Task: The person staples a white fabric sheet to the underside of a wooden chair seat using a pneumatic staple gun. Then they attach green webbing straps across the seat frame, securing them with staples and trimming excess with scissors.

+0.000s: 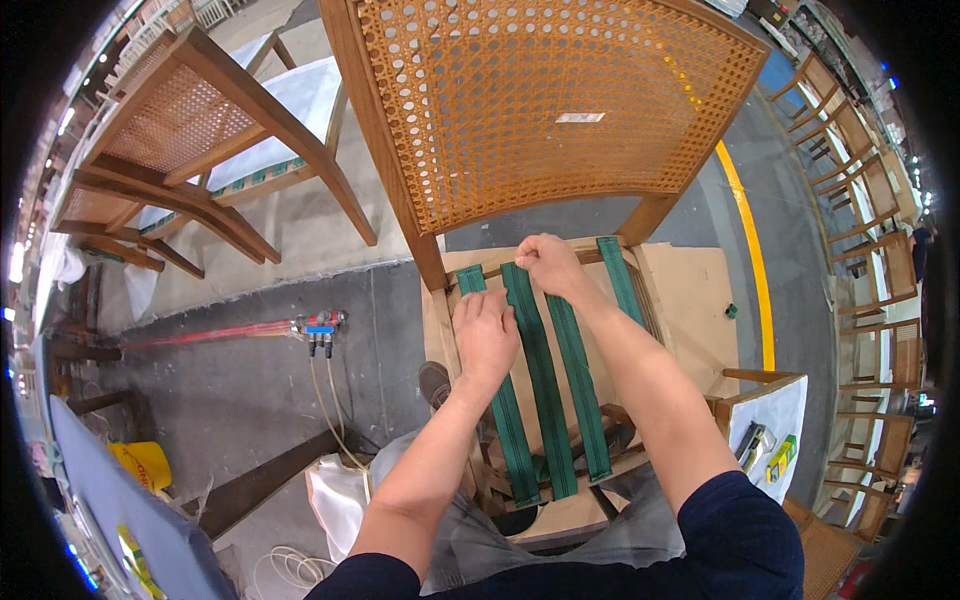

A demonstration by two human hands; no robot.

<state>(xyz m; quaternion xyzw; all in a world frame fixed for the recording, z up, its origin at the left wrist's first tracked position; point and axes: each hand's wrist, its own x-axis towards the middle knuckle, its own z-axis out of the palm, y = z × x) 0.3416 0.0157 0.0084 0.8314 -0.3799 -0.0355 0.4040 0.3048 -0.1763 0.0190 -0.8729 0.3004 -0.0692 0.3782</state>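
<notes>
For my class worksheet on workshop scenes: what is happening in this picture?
A person leans over a wooden chair frame with a woven cane back. Four green webbing straps run front to back across the open seat. The left hand lies flat on the leftmost straps, while the right hand pinches a strap end at the rear rail. More cane-backed chairs stand around, and an air hose fitting lies on the floor.

Directly beyond both hands the tall woven cane chair back (545,105) in its brown wooden frame walled off any forward reach. Under the left hand (487,335) and right hand (552,266), open gaps lay between the green webbing straps (545,370) stretched across the wooden seat frame (436,330). Left of the left hand, grey concrete floor (250,390) lay open, crossed only by a red air hose with blue fitting (318,328).
</notes>
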